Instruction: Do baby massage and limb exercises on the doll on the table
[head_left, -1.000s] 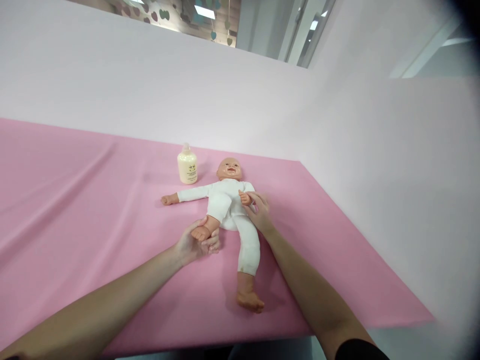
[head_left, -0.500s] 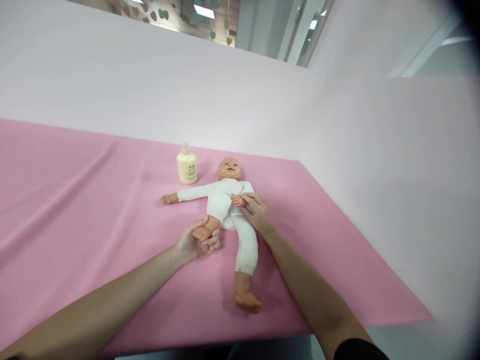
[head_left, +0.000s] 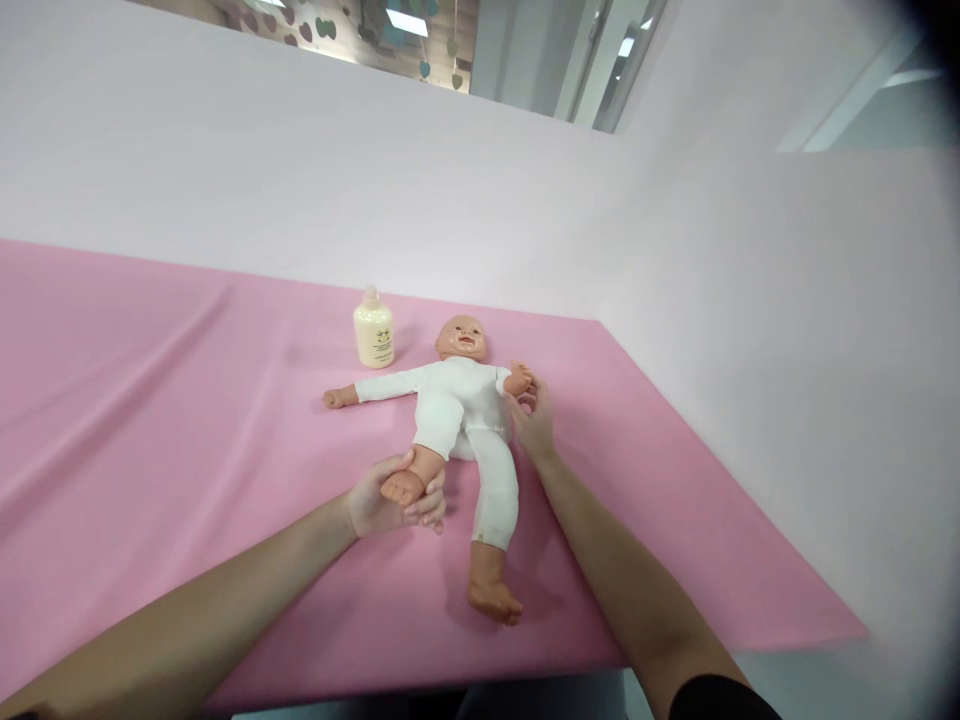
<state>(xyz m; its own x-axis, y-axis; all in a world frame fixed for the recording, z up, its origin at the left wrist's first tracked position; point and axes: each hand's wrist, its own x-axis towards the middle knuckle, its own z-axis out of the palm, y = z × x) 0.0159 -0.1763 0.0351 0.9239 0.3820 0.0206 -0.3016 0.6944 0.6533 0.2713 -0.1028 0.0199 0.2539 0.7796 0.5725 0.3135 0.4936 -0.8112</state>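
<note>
The pale yellow plastic pump bottle (head_left: 373, 338) standing on the pink cloth-covered table (head_left: 150, 400) bears a small dark printed label with a figure, too small and blurred to read

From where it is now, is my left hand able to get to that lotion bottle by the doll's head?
Probably yes. The left hand is wrapped around the doll's foot, so it must let go first. The bottle stands upright beyond the doll's outstretched arm, with open pink cloth between.
</note>
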